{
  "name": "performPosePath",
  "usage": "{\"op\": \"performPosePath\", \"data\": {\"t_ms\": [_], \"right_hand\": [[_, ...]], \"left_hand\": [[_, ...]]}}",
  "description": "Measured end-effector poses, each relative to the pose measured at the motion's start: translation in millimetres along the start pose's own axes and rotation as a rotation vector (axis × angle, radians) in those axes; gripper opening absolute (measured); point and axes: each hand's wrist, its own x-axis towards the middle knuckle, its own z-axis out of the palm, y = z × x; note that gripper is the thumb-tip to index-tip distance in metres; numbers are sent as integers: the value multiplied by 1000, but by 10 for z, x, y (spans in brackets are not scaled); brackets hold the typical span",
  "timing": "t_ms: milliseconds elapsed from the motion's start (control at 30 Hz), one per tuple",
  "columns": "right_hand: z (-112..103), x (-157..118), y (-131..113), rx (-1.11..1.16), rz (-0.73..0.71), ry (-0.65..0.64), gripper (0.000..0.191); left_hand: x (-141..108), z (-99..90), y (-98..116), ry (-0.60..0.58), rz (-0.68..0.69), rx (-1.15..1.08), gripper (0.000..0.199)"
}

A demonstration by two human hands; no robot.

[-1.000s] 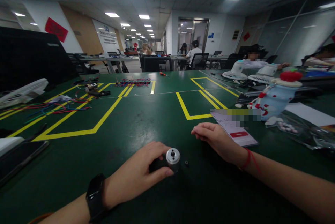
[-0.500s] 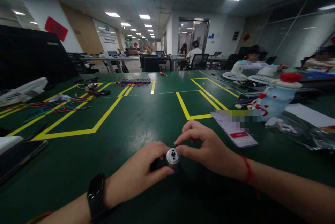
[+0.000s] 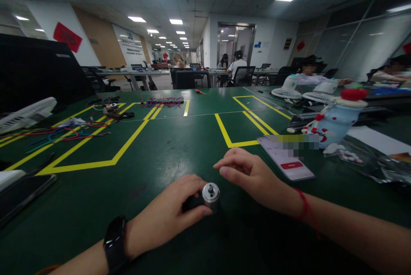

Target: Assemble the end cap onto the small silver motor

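Observation:
A small silver metal cylinder (image 3: 211,195), with a short shaft and dark holes on its top, stands upright on the green table (image 3: 154,146). My left hand (image 3: 173,206) has its thumb and fingers around the cylinder's left side. Up and to the right of the cylinder is my right hand (image 3: 247,176), apart from it, with the thumb and fingertips slightly apart and nothing visible between them. A phone (image 3: 287,161) with a lit screen lies beyond my right hand.
Wires (image 3: 73,131) and a dark phone (image 3: 25,195) lie at the left. A bundle of wires (image 3: 163,101) and a screwdriver (image 3: 201,91) are farther back. At the right stand a blue bottle (image 3: 337,121) and small fans (image 3: 287,88). People sit in the background.
My right hand's thumb has come away from the cylinder and lifted slightly. The left hand stays at the cylinder's side. The whole view has shifted slightly.

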Motion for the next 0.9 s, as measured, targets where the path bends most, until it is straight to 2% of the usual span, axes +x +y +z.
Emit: {"op": "performPosePath", "data": {"t_ms": [167, 267, 367, 633, 767, 900], "right_hand": [[-123, 28, 357, 195, 304, 183, 33], [-128, 21, 527, 283, 353, 230, 35], [-105, 17, 556, 239, 324, 190, 35], [-74, 25, 407, 38, 263, 92, 28], [20, -18, 240, -69, 67, 88, 17], [163, -58, 24, -104, -149, -11, 15]], "left_hand": [[3, -13, 2, -18, 0, -8, 14], [8, -16, 3, -23, -5, -12, 15], [15, -12, 4, -27, -14, -6, 15], [4, -13, 9, -12, -14, -4, 25], [8, -16, 18, -17, -14, 2, 19], [13, 12, -4, -9, -8, -1, 13]]}}
